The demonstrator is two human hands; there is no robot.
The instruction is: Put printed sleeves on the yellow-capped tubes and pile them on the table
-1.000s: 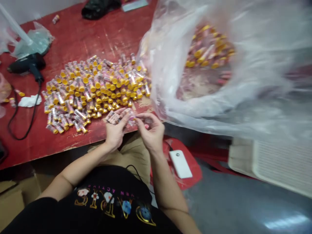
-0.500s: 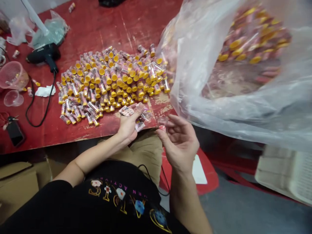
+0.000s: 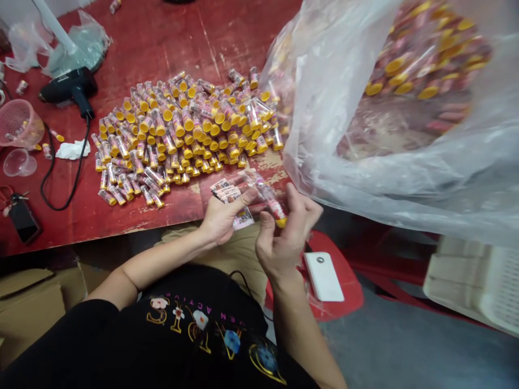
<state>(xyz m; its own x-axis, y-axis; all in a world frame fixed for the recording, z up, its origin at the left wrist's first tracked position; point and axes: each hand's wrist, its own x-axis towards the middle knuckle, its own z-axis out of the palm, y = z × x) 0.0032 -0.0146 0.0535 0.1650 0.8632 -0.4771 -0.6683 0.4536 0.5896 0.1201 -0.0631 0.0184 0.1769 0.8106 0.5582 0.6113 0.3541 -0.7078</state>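
My left hand (image 3: 223,217) is closed on a small fan of printed plastic labels (image 3: 227,193), its thumb across them. A clear printed piece (image 3: 243,218) sticks out below its fingers. My right hand (image 3: 286,237) grips a slim clear tube (image 3: 271,201) with pinkish contents, its yellow cap toward my palm. The tube tilts, and its far end reaches close to my left fingertips; whether they touch is blurred. Beyond both hands lies a wide pile of similar yellow-capped tubes (image 3: 190,127) on the red table (image 3: 178,216).
A large translucent bag (image 3: 320,124) holding more tubes stands at right. At left are a black heat gun (image 3: 71,89) with its cord, a pink basket (image 3: 20,124), a clear cup (image 3: 19,163) and a phone (image 3: 23,219). A white power bank (image 3: 324,275) lies on the red stool (image 3: 352,292).
A tube with a yellow cap now shows in my right hand, where a small clear piece with a red end showed before. My left hand has shifted slightly right with the labels.
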